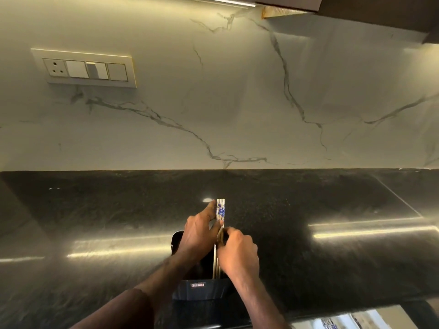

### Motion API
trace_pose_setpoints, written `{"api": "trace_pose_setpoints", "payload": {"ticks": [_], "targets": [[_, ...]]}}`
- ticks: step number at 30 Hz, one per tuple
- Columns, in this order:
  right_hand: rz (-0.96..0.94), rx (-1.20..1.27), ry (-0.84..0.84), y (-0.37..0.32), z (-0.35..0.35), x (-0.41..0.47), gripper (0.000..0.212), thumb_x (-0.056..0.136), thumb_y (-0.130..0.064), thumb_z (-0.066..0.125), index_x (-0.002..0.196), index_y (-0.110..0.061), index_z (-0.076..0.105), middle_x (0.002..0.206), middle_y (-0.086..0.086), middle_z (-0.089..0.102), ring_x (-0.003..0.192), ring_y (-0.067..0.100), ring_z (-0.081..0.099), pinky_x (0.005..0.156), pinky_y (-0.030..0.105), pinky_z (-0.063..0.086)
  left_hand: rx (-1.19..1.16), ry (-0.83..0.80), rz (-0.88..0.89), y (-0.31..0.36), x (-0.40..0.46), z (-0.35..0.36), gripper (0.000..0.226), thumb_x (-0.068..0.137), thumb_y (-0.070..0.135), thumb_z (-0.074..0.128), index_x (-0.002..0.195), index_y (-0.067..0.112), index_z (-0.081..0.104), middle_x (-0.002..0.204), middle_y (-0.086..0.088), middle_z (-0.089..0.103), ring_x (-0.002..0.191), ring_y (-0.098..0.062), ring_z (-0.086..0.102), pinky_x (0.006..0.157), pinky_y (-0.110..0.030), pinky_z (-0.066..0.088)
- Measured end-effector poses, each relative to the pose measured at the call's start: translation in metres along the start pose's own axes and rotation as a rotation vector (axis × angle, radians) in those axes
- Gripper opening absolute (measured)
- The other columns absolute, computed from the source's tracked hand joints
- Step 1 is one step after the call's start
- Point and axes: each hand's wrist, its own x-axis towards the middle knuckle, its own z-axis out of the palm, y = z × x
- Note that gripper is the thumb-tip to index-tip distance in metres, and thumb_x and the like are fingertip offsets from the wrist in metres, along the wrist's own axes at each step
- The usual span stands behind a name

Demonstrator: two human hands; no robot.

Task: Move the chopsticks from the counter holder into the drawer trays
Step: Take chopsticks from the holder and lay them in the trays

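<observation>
A: Where are the chopsticks point(220, 211) right now?

B: Bundled together, lower ends inside the dark holder point(177, 238) on the black counter point(308, 198), patterned tops sticking up out of it.

A: And the hands?

B: Both are grasping the bundle. The left hand point(198, 236) pinches it near the blue-and-white tops, and the right hand point(237, 254) is closed around the plain shafts just below.

A: So which step is this?

B: The pickup, I'd say. Nothing looks delivered yet, and the drawer is barely in view at the bottom right edge, so I can't make out any trays.

A: What does the next move call for?

B: Probably a straight lift so the tips clear the rim, keeping the bundle squeezed tight so none slip out.
</observation>
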Motion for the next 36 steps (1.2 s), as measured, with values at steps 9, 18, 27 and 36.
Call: {"api": "trace_pose_setpoints", "payload": {"ticks": [9,18,27,36], "targets": [[-0.038,0.027,-0.028,0.001,0.001,0.002,0.036,0.094,-0.032,0.058,0.129,-0.034,0.055,0.105,-0.006,0.069,0.088,0.009,0.066,0.067,0.026,0.057,-0.224,0.069,-0.209,-0.012,0.013,0.002,0.023,0.076,0.016,0.079,0.099,0.020,0.076,0.071,0.019,0.071,0.072,0.008,0.068,0.067,-0.011,0.053],[-0.260,0.212,-0.008,-0.008,-0.007,0.000,0.031,0.093,-0.027,0.061,0.124,-0.033,0.061,0.099,-0.009,0.072,0.078,0.001,0.066,0.062,0.009,0.047,-0.476,0.165,-0.213,0.018,0.009,-0.043,0.025,0.075,0.009,0.080,0.086,0.031,0.074,0.081,0.012,0.077,0.078,-0.003,0.073,0.073,-0.024,0.059],[-0.448,0.455,-0.209,-0.017,-0.011,-0.006,0.022,0.101,-0.030,0.046,0.117,-0.032,0.060,0.089,-0.011,0.068,0.081,0.007,0.066,0.073,0.032,0.059,-0.669,0.261,-0.180,0.077,0.004,-0.117,0.022,0.078,0.010,0.075,0.099,0.016,0.074,0.092,-0.003,0.077,0.088,-0.019,0.074,0.079,-0.037,0.057],[-0.376,0.713,-0.453,-0.018,-0.027,-0.054,0.021,0.101,-0.017,0.048,0.103,-0.029,0.064,0.095,0.003,0.072,0.093,0.014,0.071,0.076,0.024,0.059,-0.754,0.345,-0.148,0.108,-0.040,-0.152,0.021,0.077,0.008,0.075,0.097,0.012,0.072,0.091,-0.008,0.076,0.080,-0.018,0.075,0.062,-0.024,0.058]]}}
